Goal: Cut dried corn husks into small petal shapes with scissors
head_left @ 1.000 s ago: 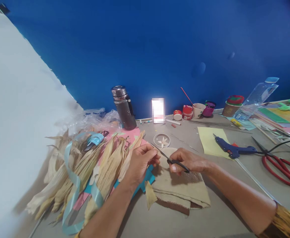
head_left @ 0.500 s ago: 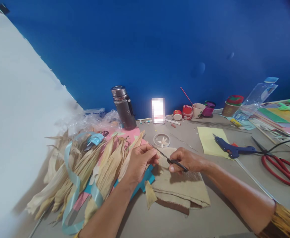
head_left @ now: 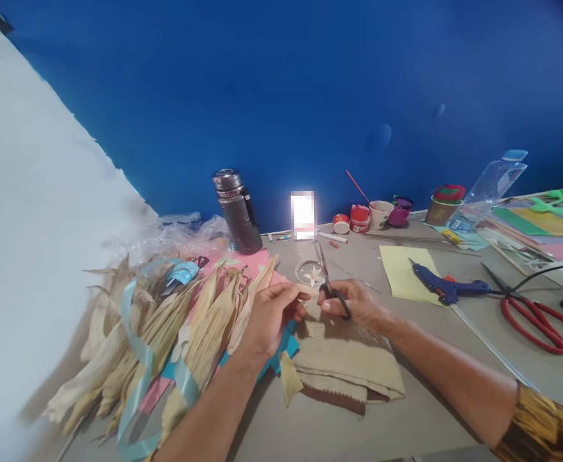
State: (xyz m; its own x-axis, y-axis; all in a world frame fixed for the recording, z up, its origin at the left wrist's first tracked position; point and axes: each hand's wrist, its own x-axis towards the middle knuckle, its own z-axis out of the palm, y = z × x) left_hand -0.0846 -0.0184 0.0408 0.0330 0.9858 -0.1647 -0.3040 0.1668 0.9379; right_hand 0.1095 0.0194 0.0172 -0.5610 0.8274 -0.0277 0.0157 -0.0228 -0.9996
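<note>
My left hand (head_left: 277, 309) pinches a small pale piece of husk (head_left: 306, 290) between thumb and fingers. Black-handled scissors (head_left: 335, 298) are in my right hand (head_left: 353, 304), their blades pointing up and slightly apart, just right of the husk piece. Beneath both hands lies a folded beige cloth (head_left: 349, 366). A star-shaped husk piece (head_left: 313, 276) sits in a round ring (head_left: 301, 272) behind the hands. One loose husk scrap (head_left: 290, 378) rests at the cloth's left edge.
Dried husks (head_left: 214, 321) and blue ribbon (head_left: 130, 333) spread on the left, near a dark flask (head_left: 238, 215). To the right are yellow paper (head_left: 401, 269), a blue glue gun (head_left: 445, 282) and red-handled scissors (head_left: 536, 321). Paint pots (head_left: 360, 218) stand along the wall.
The scissors have turned from pointing up-left to pointing nearly straight up, and their blades show more apart. The husk piece in my left hand is now visible. The whole view has shifted slightly.
</note>
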